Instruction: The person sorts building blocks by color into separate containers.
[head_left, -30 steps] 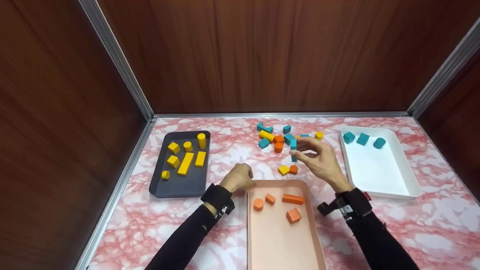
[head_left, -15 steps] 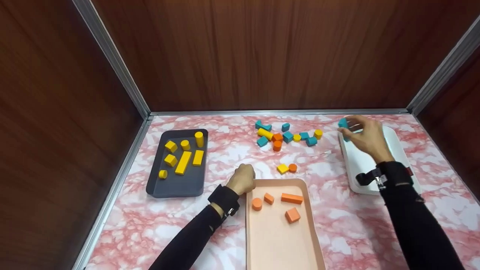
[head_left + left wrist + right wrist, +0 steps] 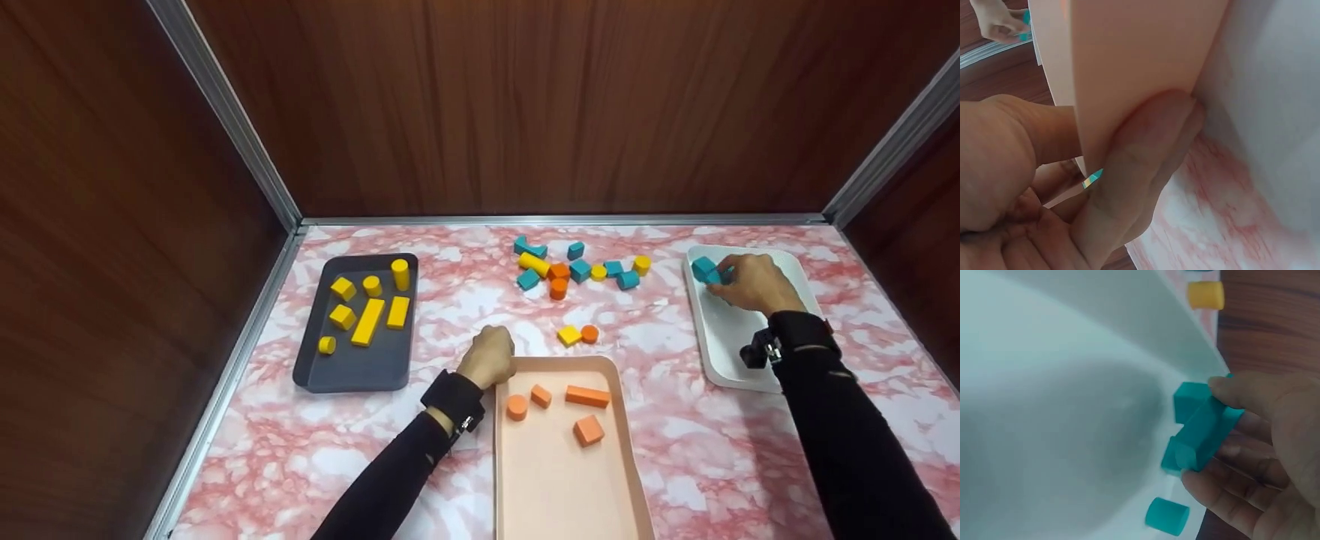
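Note:
At the white tray on the right, my right hand pinches a long teal block between thumb and fingers. Beneath and beside it in the right wrist view, a teal cube, another partly hidden teal block and a teal cylinder lie in the tray. My left hand grips the far left corner of the peach tray. Up close in the left wrist view, the thumb and fingers lie on either side of the tray wall. Several orange blocks lie in the peach tray.
A dark grey tray with several yellow blocks stands at the left. Mixed teal, yellow and orange blocks are scattered at the back middle. A yellow block and an orange cylinder lie behind the peach tray. Wooden panels enclose the table.
My right hand has carried the teal block from the back middle rightward and lowered it into the white tray. My left hand has closed more tightly at the peach tray's corner.

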{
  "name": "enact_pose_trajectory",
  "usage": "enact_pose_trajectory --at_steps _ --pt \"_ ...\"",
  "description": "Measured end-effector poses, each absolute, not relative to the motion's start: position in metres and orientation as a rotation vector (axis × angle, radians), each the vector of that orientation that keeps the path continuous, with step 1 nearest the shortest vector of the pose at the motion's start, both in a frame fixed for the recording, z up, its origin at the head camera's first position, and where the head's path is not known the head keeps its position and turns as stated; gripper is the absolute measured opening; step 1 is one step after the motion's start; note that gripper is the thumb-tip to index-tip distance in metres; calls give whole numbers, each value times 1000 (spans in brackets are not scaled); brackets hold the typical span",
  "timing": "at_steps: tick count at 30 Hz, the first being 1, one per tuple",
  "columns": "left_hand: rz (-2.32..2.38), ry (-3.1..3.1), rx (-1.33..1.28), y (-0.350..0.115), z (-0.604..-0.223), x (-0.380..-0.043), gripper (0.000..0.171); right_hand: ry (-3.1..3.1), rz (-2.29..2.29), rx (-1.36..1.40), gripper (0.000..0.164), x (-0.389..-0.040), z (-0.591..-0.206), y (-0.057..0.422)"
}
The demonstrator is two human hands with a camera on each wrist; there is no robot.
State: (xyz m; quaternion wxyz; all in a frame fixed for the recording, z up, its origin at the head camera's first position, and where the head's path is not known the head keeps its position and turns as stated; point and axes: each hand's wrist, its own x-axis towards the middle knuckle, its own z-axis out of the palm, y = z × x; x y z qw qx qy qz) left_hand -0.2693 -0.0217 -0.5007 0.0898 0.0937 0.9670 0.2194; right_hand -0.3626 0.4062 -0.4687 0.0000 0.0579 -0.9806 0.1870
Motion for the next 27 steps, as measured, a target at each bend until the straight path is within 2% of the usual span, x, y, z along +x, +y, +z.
enact_pose_trajectory --at_steps 6,22,27 --pt "631 2871 245 -18 -500 -268 11 -3217 487 220 43 -364 -481 412" --pt "645 2866 241 -19 -500 -267 9 -3241 565 187 50 -357 -495 411" --pt "655 2864 240 -21 -501 -268 11 -3267 477 241 61 -356 -490 410"
